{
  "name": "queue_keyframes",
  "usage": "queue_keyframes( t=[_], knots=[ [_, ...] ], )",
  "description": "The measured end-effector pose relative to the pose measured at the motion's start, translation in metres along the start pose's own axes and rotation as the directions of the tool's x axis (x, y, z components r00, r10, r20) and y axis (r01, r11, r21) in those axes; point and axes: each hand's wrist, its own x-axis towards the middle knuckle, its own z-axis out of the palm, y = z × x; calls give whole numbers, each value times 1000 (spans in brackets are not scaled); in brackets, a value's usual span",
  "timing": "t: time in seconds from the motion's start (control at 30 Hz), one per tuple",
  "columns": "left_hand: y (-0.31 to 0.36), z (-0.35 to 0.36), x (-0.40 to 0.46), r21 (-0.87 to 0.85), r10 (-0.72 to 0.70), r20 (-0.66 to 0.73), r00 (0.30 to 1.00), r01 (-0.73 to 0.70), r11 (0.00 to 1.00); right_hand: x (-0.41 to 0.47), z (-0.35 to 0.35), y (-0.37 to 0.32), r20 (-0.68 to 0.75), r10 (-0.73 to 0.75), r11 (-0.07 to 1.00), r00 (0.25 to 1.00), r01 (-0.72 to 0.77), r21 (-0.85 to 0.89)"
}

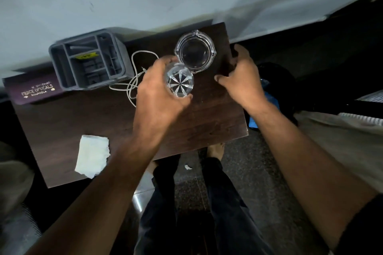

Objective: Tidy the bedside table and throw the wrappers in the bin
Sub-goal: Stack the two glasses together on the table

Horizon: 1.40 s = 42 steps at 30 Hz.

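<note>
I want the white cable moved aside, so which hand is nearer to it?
Left. The left hand, gripping a cut glass, is right beside the white cable. The right hand is beyond the glass, on the right edge of the table.

Person | left hand (pixel 157 91), right hand (pixel 240 76), forearms (pixel 290 141): bare | right upper arm: dark short sleeve (pixel 360 230) | legs: dark trousers (pixel 223 203) below table (pixel 62 122) edge | feet (pixel 216 150): bare, under table edge
</note>
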Motion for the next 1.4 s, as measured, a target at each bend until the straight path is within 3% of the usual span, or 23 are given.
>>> queue_keyframes(
  t=[0.1, 0.47, 0.97, 1.27, 1.4],
  knots=[
    [9, 0, 10, -14, 11, -6, 1000, -11, 1000, -18, -7, 14, 6, 120, 992, 993, -120, 38],
    [49, 15, 60, 75, 90, -23, 996, -88, 993, -69, 3, 29, 52, 251, 945, 967, -256, 201],
    [39, 37, 75, 102, 63, 8, 998, -63, 993, -97, 26, -8, 132, 235, 916, 963, -265, 302],
    [40, 27, 49, 190, 86, 16, 996, -88, 978, -106, 29, -9, 99, 209, 955, 973, -225, 193],
    [23, 6, 3, 101, 36, -16, 999, -34, 994, -114, 40, -18, 114, 163, 971, 980, -180, 158]
  ],
)
